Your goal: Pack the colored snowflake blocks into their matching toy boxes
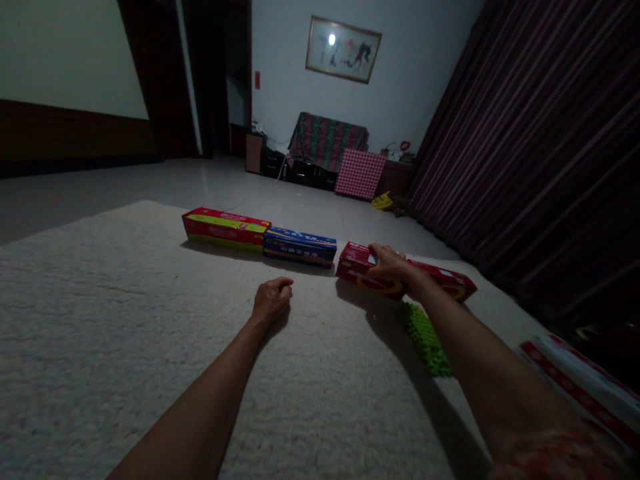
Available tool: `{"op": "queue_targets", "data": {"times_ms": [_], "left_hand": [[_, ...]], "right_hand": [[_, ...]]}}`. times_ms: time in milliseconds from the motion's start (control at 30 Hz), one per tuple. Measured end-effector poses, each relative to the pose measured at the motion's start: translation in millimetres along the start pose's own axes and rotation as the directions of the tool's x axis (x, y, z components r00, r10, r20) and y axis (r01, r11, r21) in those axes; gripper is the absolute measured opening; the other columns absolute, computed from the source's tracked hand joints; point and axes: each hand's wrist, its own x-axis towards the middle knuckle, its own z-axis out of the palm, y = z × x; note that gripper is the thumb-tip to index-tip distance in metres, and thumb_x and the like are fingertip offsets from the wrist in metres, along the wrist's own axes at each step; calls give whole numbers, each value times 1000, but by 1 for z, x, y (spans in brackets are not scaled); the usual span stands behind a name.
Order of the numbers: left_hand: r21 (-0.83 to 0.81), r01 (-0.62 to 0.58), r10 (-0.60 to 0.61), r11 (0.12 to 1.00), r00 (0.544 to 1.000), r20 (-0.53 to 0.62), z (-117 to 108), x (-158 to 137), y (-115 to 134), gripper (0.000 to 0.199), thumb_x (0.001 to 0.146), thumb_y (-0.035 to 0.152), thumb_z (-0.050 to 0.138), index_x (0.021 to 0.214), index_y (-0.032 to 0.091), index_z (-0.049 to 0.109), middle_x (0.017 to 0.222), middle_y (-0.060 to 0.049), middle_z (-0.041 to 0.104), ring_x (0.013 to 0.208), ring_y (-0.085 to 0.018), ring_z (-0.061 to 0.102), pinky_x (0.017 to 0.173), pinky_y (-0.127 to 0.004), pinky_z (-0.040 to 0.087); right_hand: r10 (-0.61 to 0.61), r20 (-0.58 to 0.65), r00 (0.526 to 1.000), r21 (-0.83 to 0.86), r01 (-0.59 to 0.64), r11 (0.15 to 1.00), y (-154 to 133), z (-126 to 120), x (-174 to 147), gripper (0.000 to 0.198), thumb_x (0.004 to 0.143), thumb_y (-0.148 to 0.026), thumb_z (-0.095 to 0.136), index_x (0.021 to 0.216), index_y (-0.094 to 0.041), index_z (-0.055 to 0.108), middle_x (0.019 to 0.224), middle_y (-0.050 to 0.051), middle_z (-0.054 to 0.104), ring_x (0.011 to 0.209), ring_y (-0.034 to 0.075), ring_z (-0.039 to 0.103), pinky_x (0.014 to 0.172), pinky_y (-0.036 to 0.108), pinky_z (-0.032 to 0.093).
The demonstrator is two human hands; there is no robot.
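Note:
My right hand (393,263) grips a dark red carton (356,267) from above, thumb on the near side and fingers over the top. Just right of it, partly behind my wrist, lies a second red carton (457,285). In the middle of the pale mat, my left hand (273,298) rests with its fingers curled into a loose fist. Farther off, a blue carton (300,248) stands end to end with a long red and yellow-green carton (225,230). A gap separates the blue carton from the one in my right hand.
A bumpy green cloth-like item (427,340) lies beneath my right forearm. At the right edge is a red and white package (575,387). The pale textured mat (125,333) ends before a tiled floor; dark curtains (540,167) hang on the right.

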Motion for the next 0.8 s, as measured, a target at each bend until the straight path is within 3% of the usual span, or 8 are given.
{"op": "queue_targets", "data": {"times_ms": [200,800], "left_hand": [[87,-37,36,996,999,12,0,-1,5,20,68,15,70,79,25,83,87,-10,80,92,-35,72,93,-45,49],[197,-66,61,978,998,29,0,0,-1,21,73,21,67,86,24,84,90,-10,82,90,-34,74,91,-47,52]], "right_hand": [[7,51,999,1,-7,1000,-1,5,30,67,74,-30,72,137,-25,54,142,17,57,136,40,49,113,61,36],[18,88,996,58,-23,998,-3,32,67,66,74,-23,65,138,-23,52,147,20,53,138,40,46,108,65,40]]}}
